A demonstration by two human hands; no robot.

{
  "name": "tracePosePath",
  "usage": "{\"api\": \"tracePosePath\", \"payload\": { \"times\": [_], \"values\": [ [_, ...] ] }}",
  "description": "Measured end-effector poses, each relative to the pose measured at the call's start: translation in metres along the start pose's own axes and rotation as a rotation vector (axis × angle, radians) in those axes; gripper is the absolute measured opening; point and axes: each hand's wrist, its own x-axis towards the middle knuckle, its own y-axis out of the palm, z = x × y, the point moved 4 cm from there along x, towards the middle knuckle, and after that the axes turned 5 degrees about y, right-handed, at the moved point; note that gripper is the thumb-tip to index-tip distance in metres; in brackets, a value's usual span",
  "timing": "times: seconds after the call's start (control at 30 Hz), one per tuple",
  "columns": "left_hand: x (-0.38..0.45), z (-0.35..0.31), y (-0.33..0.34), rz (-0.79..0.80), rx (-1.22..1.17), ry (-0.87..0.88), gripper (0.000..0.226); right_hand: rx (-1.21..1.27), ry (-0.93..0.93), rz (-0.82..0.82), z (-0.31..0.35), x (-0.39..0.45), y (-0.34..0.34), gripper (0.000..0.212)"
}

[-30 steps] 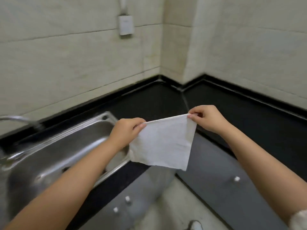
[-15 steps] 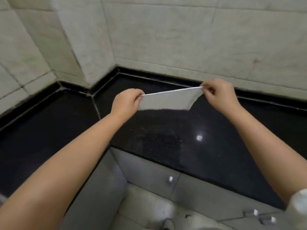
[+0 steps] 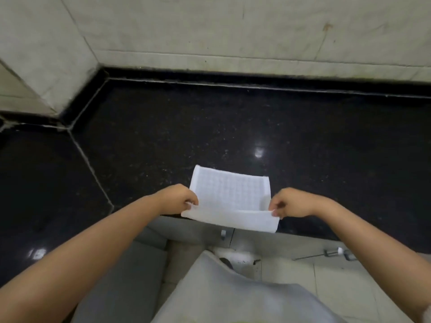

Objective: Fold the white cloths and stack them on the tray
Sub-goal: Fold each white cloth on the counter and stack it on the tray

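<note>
A white cloth (image 3: 229, 193) lies on the black countertop (image 3: 210, 127) at its front edge, with its far part flat on the stone. Its near edge is lifted and hangs a little past the counter's front. My left hand (image 3: 179, 198) pinches the near left corner. My right hand (image 3: 288, 202) pinches the near right corner. No tray is in view.
Pale tiled walls (image 3: 233, 29) rise behind the counter, with a protruding corner at the left. Grey cabinet doors with small knobs (image 3: 223, 233) sit below the counter edge. The tiled floor and my grey clothing fill the bottom of the view.
The cloth hung in the air by the sink a second ago. I have turned right, away from the sink, and brought the cloth down onto the black counter, both hands still pinching its corners.
</note>
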Motion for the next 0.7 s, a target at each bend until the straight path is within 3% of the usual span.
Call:
{"api": "tracePosePath", "payload": {
  "times": [0.27,0.57,0.7],
  "values": [
    [0.054,0.033,-0.037,-0.327,-0.099,-0.076,0.028,0.117,0.230,-0.388,-0.013,0.048,-0.037,0.020],
    [0.095,0.047,-0.032,-0.366,0.004,-0.013,0.025,0.156,0.348,-0.544,-0.021,0.071,-0.017,0.024],
    [0.101,0.045,-0.023,-0.318,0.114,0.048,0.029,0.091,0.338,-0.529,-0.019,0.072,-0.009,0.030]
  ]
}}
